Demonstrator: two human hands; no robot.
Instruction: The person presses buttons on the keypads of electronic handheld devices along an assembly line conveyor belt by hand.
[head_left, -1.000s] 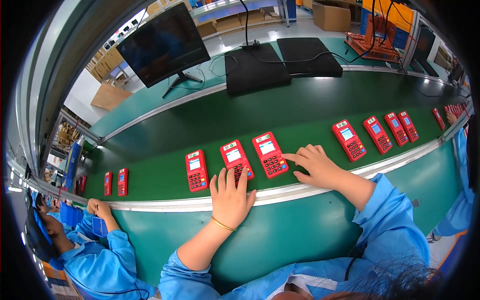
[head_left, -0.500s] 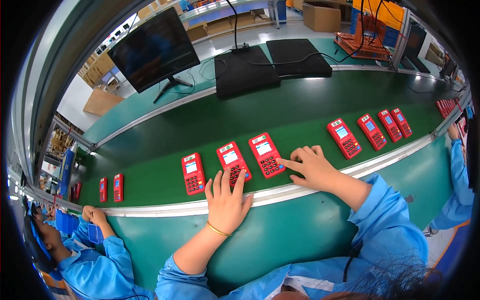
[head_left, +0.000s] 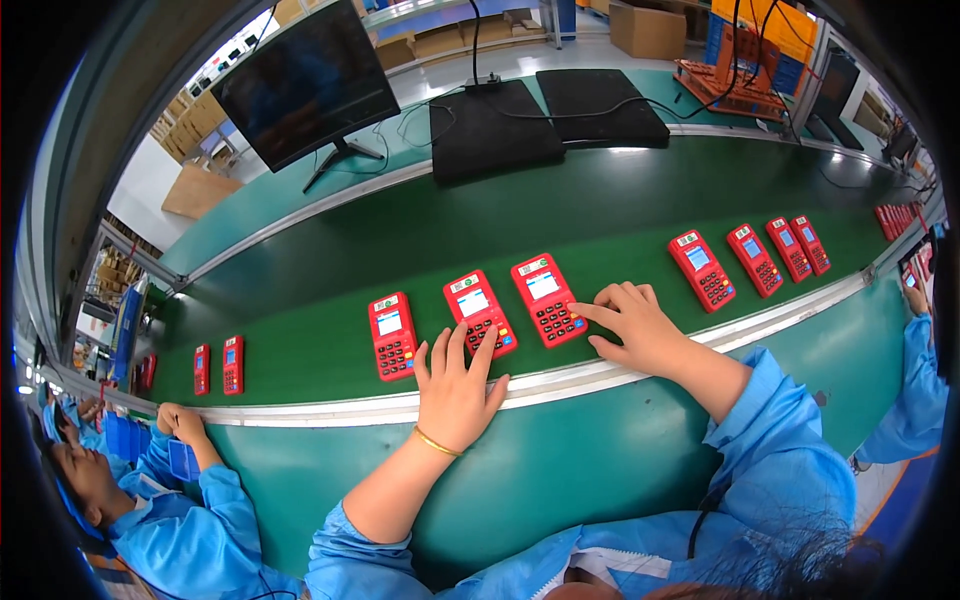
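Note:
Three red payment terminals with lit screens and black keypads lie face up in front of my hands on a dark green belt. My left hand (head_left: 455,395), with a gold bangle at the wrist, has its fingers spread and fingertips over the lower keypad of the middle terminal (head_left: 470,300). My right hand (head_left: 635,328) reaches its index finger to the keypad's right edge on the right terminal (head_left: 541,285); its other fingers are loosely bent and hold nothing. The left terminal (head_left: 390,325) lies just beyond my left fingertips, untouched.
Several more red terminals (head_left: 702,275) lie farther right, and two (head_left: 233,365) at the left. A metal rail (head_left: 330,413) edges the belt. Behind stand a monitor (head_left: 310,85) and black mats (head_left: 495,130). A co-worker (head_left: 185,500) in blue sits at left; another's sleeve (head_left: 905,390) shows at right.
The terminals before me and those farther right have shifted slightly right. My right hand has moved a little right with them; my left fingers stay over the middle terminal's keypad.

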